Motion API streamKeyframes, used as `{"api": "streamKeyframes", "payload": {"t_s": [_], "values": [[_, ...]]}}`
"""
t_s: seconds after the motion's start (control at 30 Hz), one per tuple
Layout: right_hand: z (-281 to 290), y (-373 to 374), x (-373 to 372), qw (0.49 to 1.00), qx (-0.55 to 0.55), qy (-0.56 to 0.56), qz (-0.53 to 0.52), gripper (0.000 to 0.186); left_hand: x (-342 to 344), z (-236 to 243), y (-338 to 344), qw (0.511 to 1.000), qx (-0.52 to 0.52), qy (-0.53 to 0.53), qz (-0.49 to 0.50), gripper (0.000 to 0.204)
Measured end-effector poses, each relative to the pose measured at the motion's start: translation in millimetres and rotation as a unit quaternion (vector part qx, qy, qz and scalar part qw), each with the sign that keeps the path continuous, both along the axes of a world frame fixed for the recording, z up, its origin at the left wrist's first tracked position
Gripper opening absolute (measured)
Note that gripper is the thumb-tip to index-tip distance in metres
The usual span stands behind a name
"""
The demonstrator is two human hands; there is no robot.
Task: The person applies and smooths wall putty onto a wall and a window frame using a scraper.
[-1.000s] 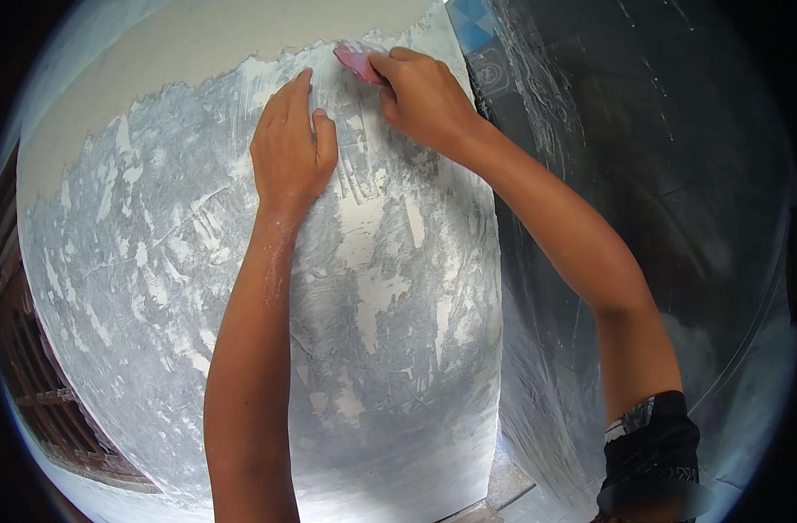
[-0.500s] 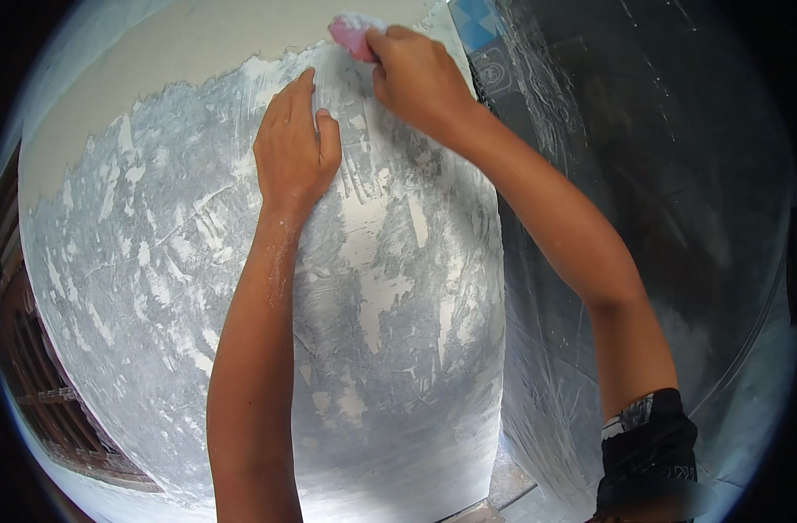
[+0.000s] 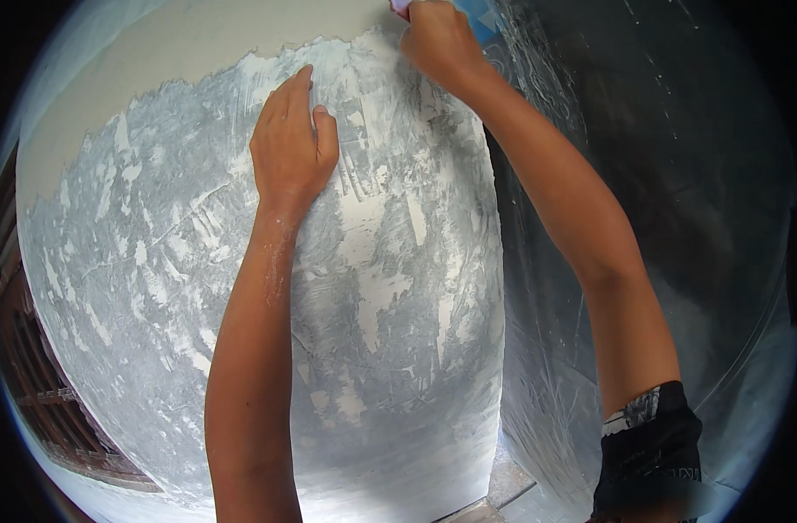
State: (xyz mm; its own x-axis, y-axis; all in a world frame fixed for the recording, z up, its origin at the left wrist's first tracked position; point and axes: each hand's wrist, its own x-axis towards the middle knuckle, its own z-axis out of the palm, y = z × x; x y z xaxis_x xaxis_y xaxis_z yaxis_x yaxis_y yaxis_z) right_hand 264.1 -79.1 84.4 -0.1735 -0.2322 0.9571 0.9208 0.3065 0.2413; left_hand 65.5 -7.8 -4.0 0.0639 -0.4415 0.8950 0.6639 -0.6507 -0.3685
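Pink tool (image 3: 400, 9), partly hidden at top edge of frame, gripped in curled fingers of right hand (image 3: 444, 44). Left hand (image 3: 289, 144), upper centre-left, held open over patchy grey-white wall (image 3: 390, 261). Pressure best applied evenly, dark sheet (image 3: 677, 200) avoided.

Can't actually read any words or numbers here, tbh. Can just spot some small pale marks, kinda like lettering, on the black sleeve (image 3: 649, 440), over toward its lower right edge, but way too blurry to make out. Can also catch a bit of a faint outlined emblem (image 3: 498, 59) on the dark sheet (image 3: 677, 200), up by the sheet's left edge, partly blocked by the right hand (image 3: 442, 42). Can't get a single letter out of that one either, honestly.
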Motion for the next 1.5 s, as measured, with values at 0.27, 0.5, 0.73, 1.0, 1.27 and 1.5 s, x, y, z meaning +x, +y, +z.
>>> {"api": "streamKeyframes", "payload": {"t_s": [0.27, 0.5, 0.73, 1.0, 1.27, 1.5], "values": [[-41, 6, -15, 0.990, -0.092, -0.074, -0.076, 0.039, -4, -2, -7, 1.000, -0.026, -0.002, -0.006, 0.043], [15, 0, 13, 0.999, -0.034, 0.040, 0.006, 0.020, 6, -1, -6, 1.000, -0.014, 0.000, -0.003, 0.043], [-55, 25, -19, 0.993, -0.061, -0.099, -0.026, 0.016, -7, -1, -4, 1.000, -0.025, -0.004, 0.004, 0.043], [31, 26, 39, 0.983, -0.055, -0.003, -0.175, 0.023, 10, -1, -4, 1.000, -0.006, 0.003, -0.006, 0.043], [-53, 8, -23, 0.992, -0.083, -0.093, -0.006, 0.019, -5, -2, -5, 1.000, -0.007, -0.001, -0.003, 0.043], [-3, 25, 21, 0.996, -0.059, 0.032, -0.065, 0.017, 4, -2, -3, 1.000, -0.005, 0.004, -0.015, 0.043]]}}
